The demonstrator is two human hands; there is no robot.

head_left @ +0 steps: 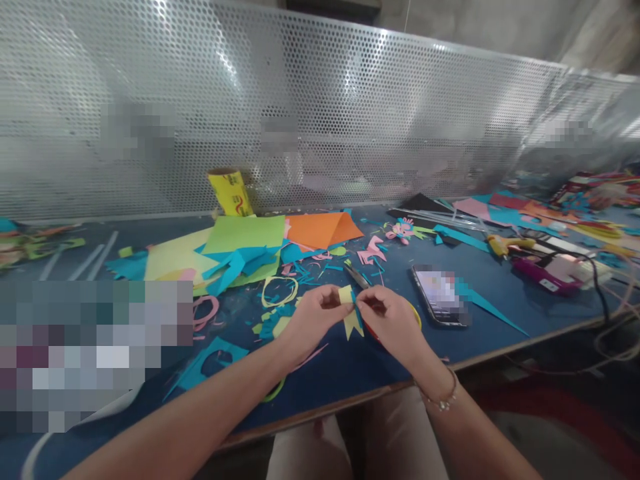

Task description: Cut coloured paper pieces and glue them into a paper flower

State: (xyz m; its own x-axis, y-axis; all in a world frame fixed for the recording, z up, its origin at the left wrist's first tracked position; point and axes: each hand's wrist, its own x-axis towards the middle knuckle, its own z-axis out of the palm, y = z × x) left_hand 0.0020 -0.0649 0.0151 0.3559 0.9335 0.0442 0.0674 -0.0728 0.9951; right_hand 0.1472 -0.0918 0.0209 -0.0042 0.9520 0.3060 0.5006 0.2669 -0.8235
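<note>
Between my two hands, over the front of the blue table, is a pale yellow paper ribbon (353, 324) with a notched lower end and a blue strip along its right side. My left hand (320, 312) pinches its left side between thumb and fingers. My right hand (387, 313) is closed at the right side, its fingertips on the blue paper edge. Partly hidden behind my right hand lies a round yellow and red thing (417, 319). Scissors (357, 275) rest just beyond my hands. A blue and yellow paper piece (277, 323) lies left of my left hand.
Green card (245, 233), orange card (320, 230) and many scraps cover the table's back. A phone (439, 297) lies right of my hands, with a yellow glue gun (505, 247) beyond it. A yellow tube (229, 192) stands by the perforated metal panel (320, 107).
</note>
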